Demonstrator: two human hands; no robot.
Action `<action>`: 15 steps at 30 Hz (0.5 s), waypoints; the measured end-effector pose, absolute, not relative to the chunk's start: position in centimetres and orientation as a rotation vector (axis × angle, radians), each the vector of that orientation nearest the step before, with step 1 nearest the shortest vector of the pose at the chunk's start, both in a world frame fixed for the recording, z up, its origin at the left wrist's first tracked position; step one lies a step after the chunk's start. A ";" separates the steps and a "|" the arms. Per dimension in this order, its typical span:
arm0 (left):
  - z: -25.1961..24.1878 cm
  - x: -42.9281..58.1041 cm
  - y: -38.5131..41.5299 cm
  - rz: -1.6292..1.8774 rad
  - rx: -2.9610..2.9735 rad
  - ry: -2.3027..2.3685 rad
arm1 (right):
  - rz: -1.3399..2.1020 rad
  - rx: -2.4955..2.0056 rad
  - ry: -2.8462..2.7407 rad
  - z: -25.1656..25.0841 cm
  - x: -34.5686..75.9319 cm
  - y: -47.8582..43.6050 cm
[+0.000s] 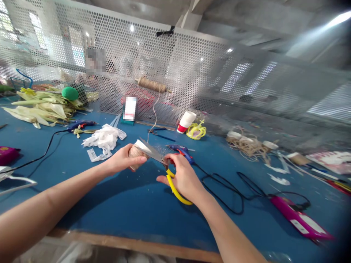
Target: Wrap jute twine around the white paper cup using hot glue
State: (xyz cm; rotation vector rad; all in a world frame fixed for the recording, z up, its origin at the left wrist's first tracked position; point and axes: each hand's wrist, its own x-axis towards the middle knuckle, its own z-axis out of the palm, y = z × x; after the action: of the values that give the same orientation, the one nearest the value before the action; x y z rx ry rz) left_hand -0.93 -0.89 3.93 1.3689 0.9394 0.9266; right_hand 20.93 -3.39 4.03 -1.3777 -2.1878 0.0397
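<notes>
My left hand (127,160) is closed around a small paper cup (143,145) partly wound with brown twine, tilted with its white rim up. In my right hand (182,179) is a pair of scissors (177,191) with yellow handles; the fingers rest near the pivot. The blades reach left across the cup's rim; whether they touch it I cannot tell. A strand of twine (157,117) runs from the cup up to a spool of twine (151,84) mounted on the perforated panel. Just behind my right hand lies a blue glue gun (182,151).
Crumpled white strips (105,138) and another glue gun (82,125) lie left, before corn husks (46,104). A red-and-white paper cup (186,121) stands against the perforated panel (214,73). Black cable (227,208) and a magenta power strip (301,219) lie right, below a twine heap (249,144).
</notes>
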 end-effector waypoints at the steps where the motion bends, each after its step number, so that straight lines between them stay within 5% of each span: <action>1: 3.8 -0.9 -0.9 0.932 1.376 0.954 | 0.044 -1.387 -2.190 4.1 20.9 -3.5; 15: 3.9 -1.1 -0.7 0.905 1.489 1.064 | 0.083 -1.393 -2.240 4.2 20.9 -3.8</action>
State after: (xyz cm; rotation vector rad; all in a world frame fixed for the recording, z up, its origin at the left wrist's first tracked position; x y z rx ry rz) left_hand -1.09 -0.69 3.92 1.4887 1.0636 0.9046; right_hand 20.89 -3.83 4.16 -1.3931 -2.2396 0.0826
